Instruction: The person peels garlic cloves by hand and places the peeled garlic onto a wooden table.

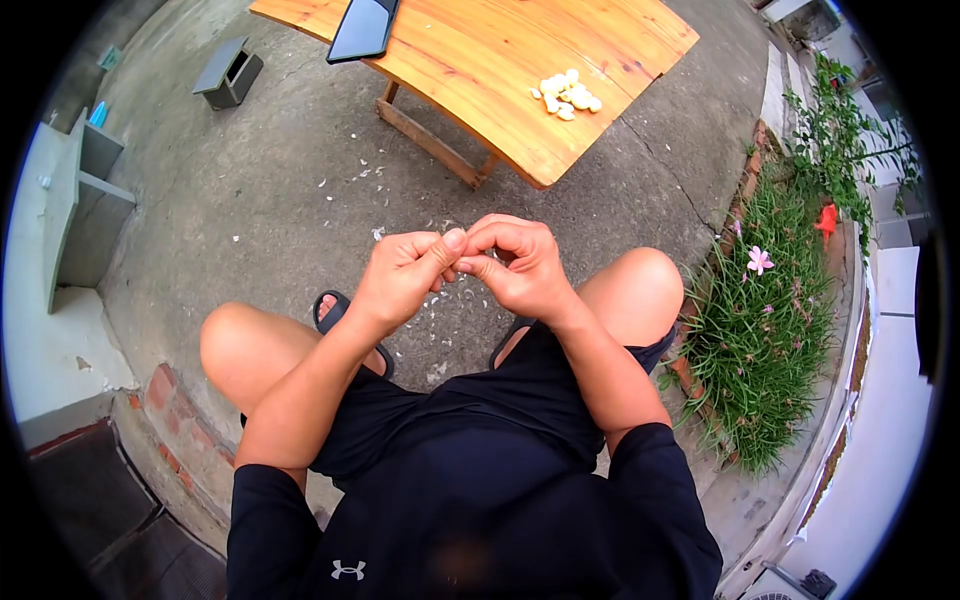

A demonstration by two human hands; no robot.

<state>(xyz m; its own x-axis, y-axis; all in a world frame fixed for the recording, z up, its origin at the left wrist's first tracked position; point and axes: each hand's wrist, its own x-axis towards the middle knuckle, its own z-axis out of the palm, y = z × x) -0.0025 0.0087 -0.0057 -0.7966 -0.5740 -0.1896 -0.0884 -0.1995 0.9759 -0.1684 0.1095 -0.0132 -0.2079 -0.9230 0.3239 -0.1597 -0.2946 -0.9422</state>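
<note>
My left hand [405, 275] and my right hand [520, 265] meet above the ground between my knees, fingertips pinched together. Whatever is between the fingers is hidden or too small to name. Beyond them stands a wooden table [480, 70], with a small pile of pale, whitish-yellow pieces [567, 95] near its right end. A dark phone or tablet [364, 28] lies at the table's left edge. Small pale scraps [365, 172] are scattered over the concrete below and around my hands.
A small grey box-like stool [228, 75] stands on the concrete at the upper left. Grey slabs [85, 210] lean near the left wall. Grassy plants with pink flowers [760, 330] fill a brick-edged bed on the right. My sandalled feet are below my hands.
</note>
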